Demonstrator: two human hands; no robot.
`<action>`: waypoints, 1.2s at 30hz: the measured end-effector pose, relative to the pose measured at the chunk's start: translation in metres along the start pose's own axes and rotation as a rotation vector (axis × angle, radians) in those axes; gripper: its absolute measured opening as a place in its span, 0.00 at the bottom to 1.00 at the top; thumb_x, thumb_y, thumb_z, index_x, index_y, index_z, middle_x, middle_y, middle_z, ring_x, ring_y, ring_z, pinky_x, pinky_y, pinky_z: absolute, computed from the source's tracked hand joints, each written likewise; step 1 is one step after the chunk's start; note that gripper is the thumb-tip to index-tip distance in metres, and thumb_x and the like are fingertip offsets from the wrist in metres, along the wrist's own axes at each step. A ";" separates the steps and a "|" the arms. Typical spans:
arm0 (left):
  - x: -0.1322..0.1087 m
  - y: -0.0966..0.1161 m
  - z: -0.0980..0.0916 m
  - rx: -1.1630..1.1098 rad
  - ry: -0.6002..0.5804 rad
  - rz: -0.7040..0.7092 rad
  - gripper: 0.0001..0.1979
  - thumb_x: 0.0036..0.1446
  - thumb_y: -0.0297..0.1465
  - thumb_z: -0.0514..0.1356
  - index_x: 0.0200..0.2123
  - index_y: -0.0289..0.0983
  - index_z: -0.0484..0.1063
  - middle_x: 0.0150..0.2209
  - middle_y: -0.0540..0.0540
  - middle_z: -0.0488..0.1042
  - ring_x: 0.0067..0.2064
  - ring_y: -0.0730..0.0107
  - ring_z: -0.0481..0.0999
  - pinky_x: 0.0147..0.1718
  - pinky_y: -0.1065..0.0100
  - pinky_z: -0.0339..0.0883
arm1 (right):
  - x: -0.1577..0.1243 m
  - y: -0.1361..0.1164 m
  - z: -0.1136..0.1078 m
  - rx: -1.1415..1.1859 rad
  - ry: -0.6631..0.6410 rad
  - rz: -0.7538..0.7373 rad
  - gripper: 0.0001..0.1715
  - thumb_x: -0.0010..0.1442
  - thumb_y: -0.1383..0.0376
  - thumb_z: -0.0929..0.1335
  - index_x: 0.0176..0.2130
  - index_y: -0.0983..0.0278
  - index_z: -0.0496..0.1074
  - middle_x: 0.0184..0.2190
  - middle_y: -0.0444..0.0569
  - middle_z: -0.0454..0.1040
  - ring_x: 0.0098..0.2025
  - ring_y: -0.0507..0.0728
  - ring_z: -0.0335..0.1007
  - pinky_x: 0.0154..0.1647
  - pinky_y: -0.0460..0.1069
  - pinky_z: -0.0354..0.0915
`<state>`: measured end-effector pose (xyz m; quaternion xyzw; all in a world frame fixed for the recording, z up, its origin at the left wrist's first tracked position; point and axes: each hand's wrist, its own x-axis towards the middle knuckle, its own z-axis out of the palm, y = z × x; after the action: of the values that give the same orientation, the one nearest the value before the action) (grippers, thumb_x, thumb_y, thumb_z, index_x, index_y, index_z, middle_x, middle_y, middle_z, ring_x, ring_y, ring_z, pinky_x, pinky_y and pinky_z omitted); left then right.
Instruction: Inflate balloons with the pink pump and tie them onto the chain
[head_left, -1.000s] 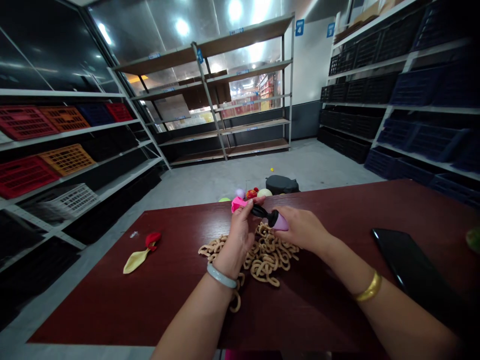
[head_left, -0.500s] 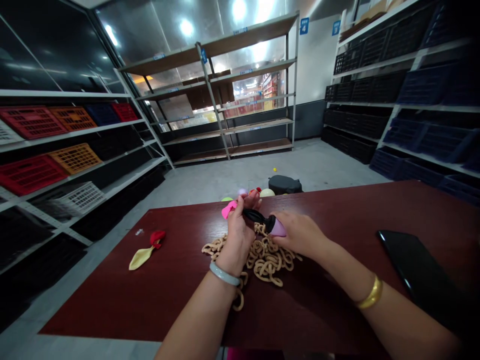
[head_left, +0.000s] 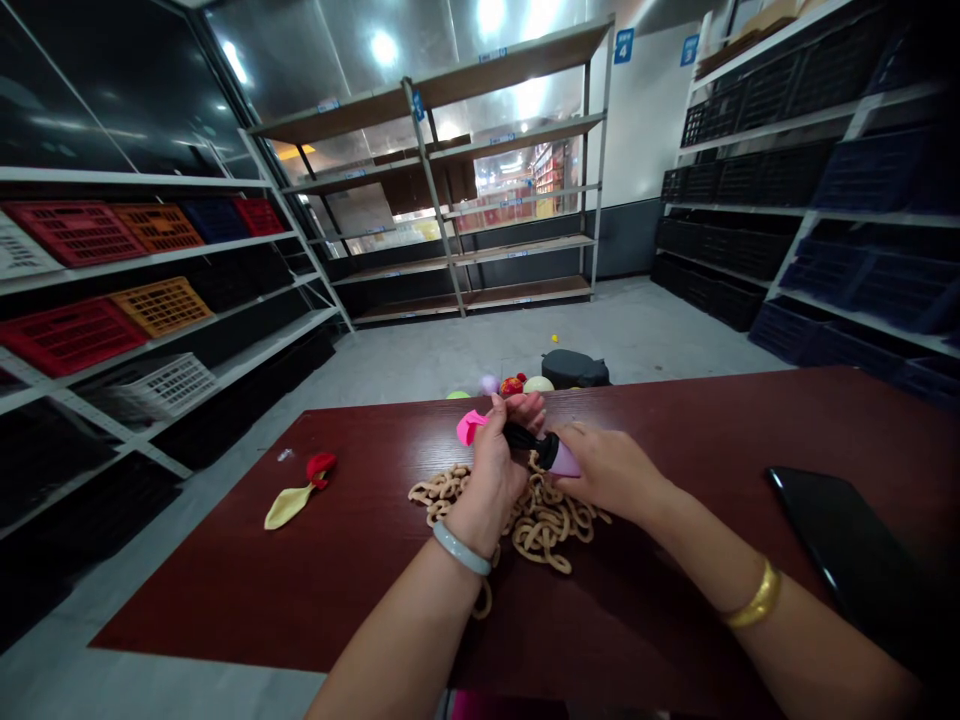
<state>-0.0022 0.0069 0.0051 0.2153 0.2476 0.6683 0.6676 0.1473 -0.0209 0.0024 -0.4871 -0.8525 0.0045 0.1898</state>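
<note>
My left hand (head_left: 491, 470) is closed around a limp bright pink balloon (head_left: 470, 428), which sticks out past the thumb. Its other fingertips curl upward at the far side. In my right hand (head_left: 611, 465) is the lilac end of a black and lilac tool (head_left: 565, 460), whose exact kind I cannot make out. The tool's black part reaches left into my left hand, where its tip is hidden. Beneath both hands lies a tangled pile of tan, rope-like rings (head_left: 544, 535), partly covered by my left hand and wrist.
On the dark red table (head_left: 225, 590), a flat yellow balloon (head_left: 287, 508) lies at left beside a red one (head_left: 321, 468). A black, flat, glossy object (head_left: 832, 530) rests at right. Round balloons (head_left: 538, 385) and a dark grey bag (head_left: 575, 368) show beyond the far edge.
The camera view has shifted slightly, moving the whole scene a little to the right. Both hands keep their hold on the pink balloon and the tool, with little visible movement between them.
</note>
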 end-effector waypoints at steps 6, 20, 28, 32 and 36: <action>-0.003 -0.001 -0.001 -0.097 0.000 -0.057 0.22 0.60 0.43 0.59 0.20 0.35 0.62 0.21 0.48 0.71 0.27 0.68 0.75 0.41 0.55 0.71 | -0.002 0.001 0.002 -0.004 0.000 -0.006 0.30 0.53 0.57 0.69 0.54 0.61 0.66 0.48 0.52 0.75 0.45 0.62 0.72 0.39 0.52 0.64; 0.023 0.067 -0.019 -0.253 -0.031 0.108 0.24 0.60 0.40 0.60 0.19 0.37 0.53 0.14 0.57 0.50 0.15 0.82 0.53 0.18 0.75 0.53 | -0.003 0.012 -0.009 0.114 -0.124 -0.005 0.28 0.54 0.55 0.68 0.54 0.55 0.66 0.47 0.48 0.76 0.46 0.62 0.73 0.41 0.53 0.63; 0.017 0.066 -0.020 -0.243 -0.043 0.083 0.26 0.60 0.36 0.59 0.17 0.38 0.48 0.13 0.57 0.47 0.14 0.81 0.50 0.15 0.74 0.48 | -0.003 0.015 -0.007 -0.108 -0.137 0.058 0.21 0.54 0.50 0.67 0.44 0.59 0.68 0.38 0.50 0.78 0.37 0.64 0.75 0.30 0.51 0.57; 0.007 0.038 -0.008 -0.113 -0.074 -0.012 0.27 0.58 0.41 0.60 0.15 0.37 0.50 0.14 0.53 0.56 0.16 0.77 0.59 0.18 0.72 0.57 | -0.002 0.008 -0.005 -0.120 -0.111 0.048 0.21 0.55 0.47 0.66 0.40 0.60 0.66 0.35 0.49 0.77 0.35 0.63 0.75 0.29 0.51 0.55; -0.002 0.013 0.001 -0.005 -0.068 -0.153 0.23 0.56 0.43 0.62 0.18 0.34 0.62 0.30 0.41 0.76 0.29 0.66 0.76 0.32 0.63 0.70 | 0.000 0.005 -0.010 -0.090 -0.099 0.065 0.22 0.55 0.47 0.66 0.42 0.59 0.66 0.36 0.50 0.78 0.37 0.63 0.75 0.29 0.50 0.55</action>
<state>-0.0120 0.0050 0.0142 0.2164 0.2388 0.6085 0.7252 0.1546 -0.0205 0.0112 -0.5216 -0.8440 -0.0035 0.1250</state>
